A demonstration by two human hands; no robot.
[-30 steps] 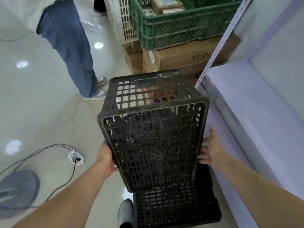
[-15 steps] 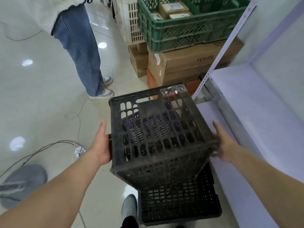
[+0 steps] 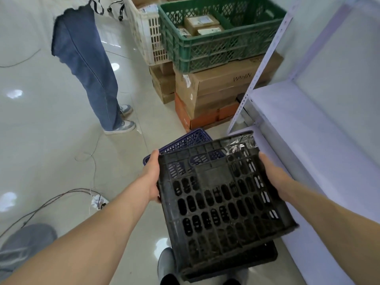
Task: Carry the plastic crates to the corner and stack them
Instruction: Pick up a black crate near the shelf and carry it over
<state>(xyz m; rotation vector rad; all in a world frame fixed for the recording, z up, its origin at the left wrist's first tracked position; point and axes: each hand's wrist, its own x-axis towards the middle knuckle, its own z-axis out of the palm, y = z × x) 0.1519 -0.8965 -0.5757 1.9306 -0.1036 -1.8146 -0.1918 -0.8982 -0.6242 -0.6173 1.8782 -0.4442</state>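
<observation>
A black plastic crate [image 3: 222, 194] hangs tilted between my hands, one slotted wall facing up at me. My left hand [image 3: 152, 177] grips its left edge, thumb along the rim and fingers hidden behind the wall. Against its right side my right hand [image 3: 273, 173] presses with straight fingers. A dark blue crate [image 3: 185, 142] lies on the floor just beyond and partly behind it. Under the held crate, the edge of another black crate [image 3: 263, 258] shows on the floor.
A lilac metal shelf [image 3: 308, 140] runs close along the right. Ahead stand cardboard boxes [image 3: 216, 85] topped by a green crate [image 3: 205, 48] and a white crate [image 3: 146, 38]. A person in jeans [image 3: 88, 68] stands at left. Cables and a power strip [image 3: 98, 201] lie on the floor.
The black crate has tipped forward and moved lower, away from me, so its side wall now faces up. My hands slid along its sides. The blue crate has come into view.
</observation>
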